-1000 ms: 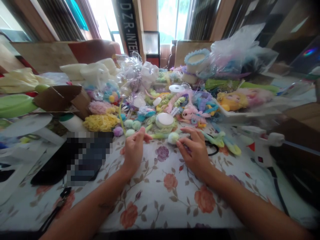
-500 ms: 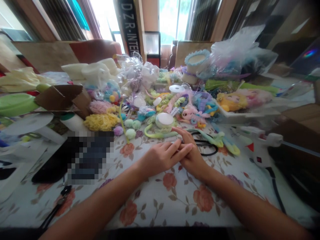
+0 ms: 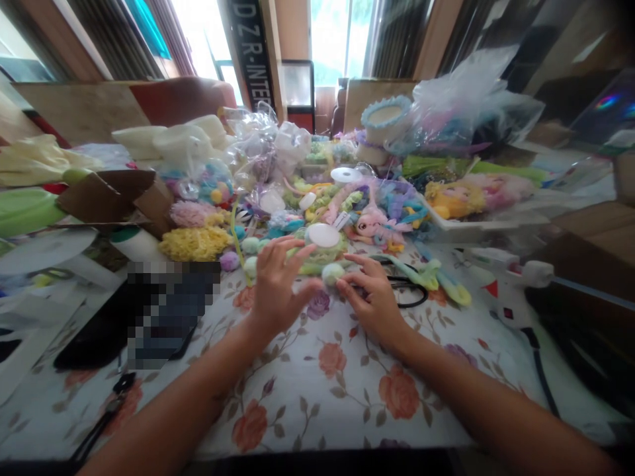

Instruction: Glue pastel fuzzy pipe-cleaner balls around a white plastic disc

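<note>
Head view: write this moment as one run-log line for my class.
left hand: open, fingers spread | right hand: holds pompom | white disc: beyond hands | glue gun: far right

On my feed I see a bare left hand [image 3: 278,287], bare right hand [image 3: 371,301], bare forearms [image 3: 196,390], the left faintly marked
</note>
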Motion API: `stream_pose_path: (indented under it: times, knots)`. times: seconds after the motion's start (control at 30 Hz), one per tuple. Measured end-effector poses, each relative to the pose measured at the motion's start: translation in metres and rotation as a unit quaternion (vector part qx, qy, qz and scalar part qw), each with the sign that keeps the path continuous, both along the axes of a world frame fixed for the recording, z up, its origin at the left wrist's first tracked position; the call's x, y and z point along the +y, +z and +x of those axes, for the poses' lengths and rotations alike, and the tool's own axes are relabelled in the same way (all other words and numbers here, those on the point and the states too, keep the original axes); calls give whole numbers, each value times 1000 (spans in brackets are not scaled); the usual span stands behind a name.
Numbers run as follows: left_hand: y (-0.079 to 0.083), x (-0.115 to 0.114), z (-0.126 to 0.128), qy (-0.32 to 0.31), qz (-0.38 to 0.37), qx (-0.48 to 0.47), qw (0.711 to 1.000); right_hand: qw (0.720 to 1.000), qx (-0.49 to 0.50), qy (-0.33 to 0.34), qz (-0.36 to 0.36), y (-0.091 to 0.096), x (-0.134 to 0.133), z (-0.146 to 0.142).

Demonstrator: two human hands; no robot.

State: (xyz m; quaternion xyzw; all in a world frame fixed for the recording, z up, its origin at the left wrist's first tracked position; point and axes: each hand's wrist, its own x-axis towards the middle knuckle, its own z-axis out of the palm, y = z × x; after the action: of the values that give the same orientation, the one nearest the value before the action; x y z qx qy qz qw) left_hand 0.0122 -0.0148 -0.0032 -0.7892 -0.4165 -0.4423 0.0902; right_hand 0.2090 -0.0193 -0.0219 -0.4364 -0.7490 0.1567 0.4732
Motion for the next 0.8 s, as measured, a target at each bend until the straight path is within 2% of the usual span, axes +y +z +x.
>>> stream_pose_path:
  times: [0.07,0.13,0.23,0.33,0.47,0.53,0.63,0.73,0.8]
  knots:
    - [-1,-3,10,-114,40,98,988,999,-16,49,17,-1,0,-1]
    - [-5,-8,19,-175,35,189,966,995,-21,93,25,0,-1,-2]
    - [-12,-12,22,-122,-1,231,965,992,-16,121,14,3,-3,-1]
    - [-13,-11,11,-52,-27,220,974,996,23,86,-6,6,-4,-1]
    - [-7,-8,-3,60,-140,92,984,995,88,-5,-41,5,-3,-1]
    - [-4,-7,-4,75,-188,0,979,994,98,-18,-50,4,-2,0]
    - [-4,-7,1,-19,-183,-69,980,996,77,9,-41,2,-1,-1]
    - [-9,-8,9,-118,-157,-41,980,998,47,44,-15,3,-2,-1]
    - [-13,-9,11,-145,-172,-43,973,998,31,55,-7,5,-3,-2]
